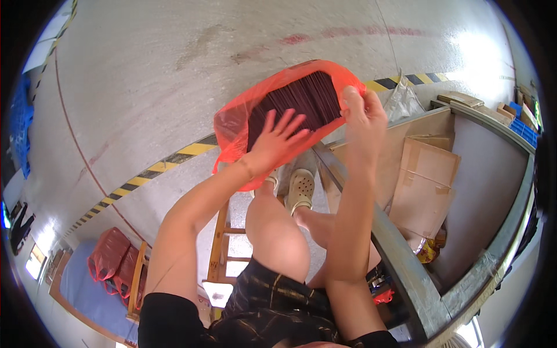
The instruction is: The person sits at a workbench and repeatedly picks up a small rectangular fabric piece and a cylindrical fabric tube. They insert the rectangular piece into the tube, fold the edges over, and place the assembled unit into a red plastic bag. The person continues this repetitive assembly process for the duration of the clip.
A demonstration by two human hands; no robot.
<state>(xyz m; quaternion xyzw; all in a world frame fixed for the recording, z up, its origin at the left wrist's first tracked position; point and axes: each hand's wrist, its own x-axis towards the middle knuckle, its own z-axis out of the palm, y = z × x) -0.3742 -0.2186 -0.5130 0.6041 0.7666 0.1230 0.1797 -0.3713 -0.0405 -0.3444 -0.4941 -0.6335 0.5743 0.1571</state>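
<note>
A translucent red plastic bag (233,126) is in front of me, just past my feet. Inside it lies a tight stack of thin dark maroon pieces (307,98), standing side by side; their kind I cannot make out. My left hand (277,142) is at the near left side of the bag, fingers spread against the stack and tinted red as if partly behind the film. At the bag's right end, my right hand (364,107) is closed, pinching the rim of the film between thumb and fingers.
To the right stands a metal-framed bin (493,267) with flattened cardboard (423,180) inside. Yellow-black tape (151,171) crosses the floor. Filled red bags (113,264) sit on a blue surface at the left. A wooden frame (219,243) stands beside my legs.
</note>
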